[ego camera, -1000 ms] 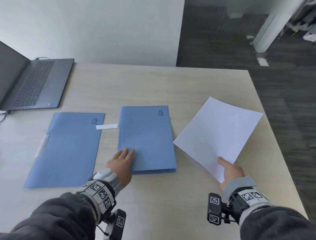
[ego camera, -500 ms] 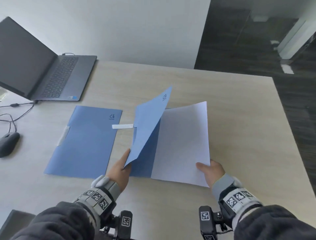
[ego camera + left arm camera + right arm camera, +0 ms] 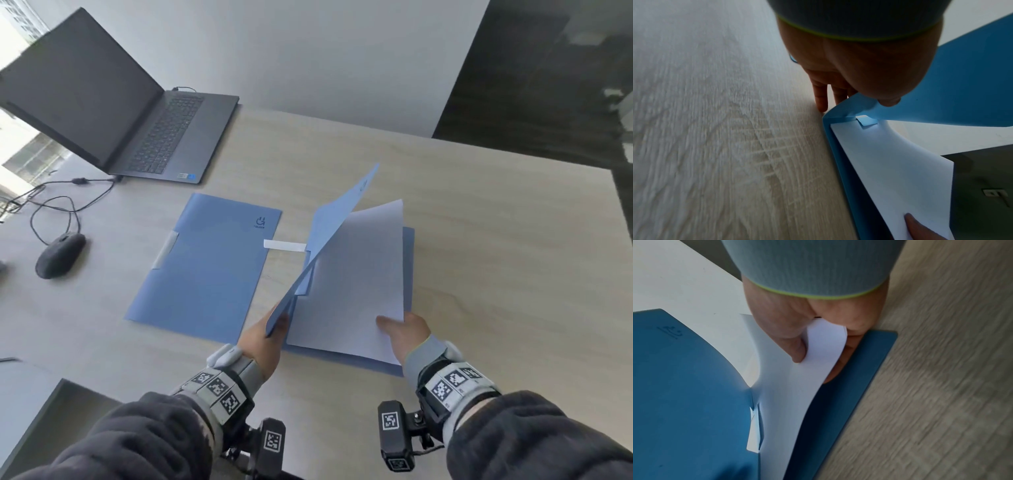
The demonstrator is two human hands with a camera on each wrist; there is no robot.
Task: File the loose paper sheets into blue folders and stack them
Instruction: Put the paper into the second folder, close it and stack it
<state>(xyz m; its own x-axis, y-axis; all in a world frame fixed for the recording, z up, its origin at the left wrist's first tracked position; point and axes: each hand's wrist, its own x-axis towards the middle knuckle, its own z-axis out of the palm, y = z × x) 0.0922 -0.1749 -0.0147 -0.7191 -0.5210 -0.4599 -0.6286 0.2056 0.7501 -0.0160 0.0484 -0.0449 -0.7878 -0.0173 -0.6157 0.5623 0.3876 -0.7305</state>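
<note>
A blue folder lies open at the desk's middle, its front cover lifted by my left hand, which pinches the cover's near corner. The cover shows in the left wrist view with the thumb on it. My right hand pinches the near right corner of a white sheet that lies inside the folder, its far end curling up. In the right wrist view the sheet bends over the back cover. A second blue folder lies closed to the left.
An open dark laptop stands at the far left, with a black mouse and cables beside it. A white tab sticks out between the folders. The desk ends at the right over dark floor.
The left hand raised the folder's cover from flat. The right hand carried the sheet from the right side into the open folder and has slid it further in toward the spine.
</note>
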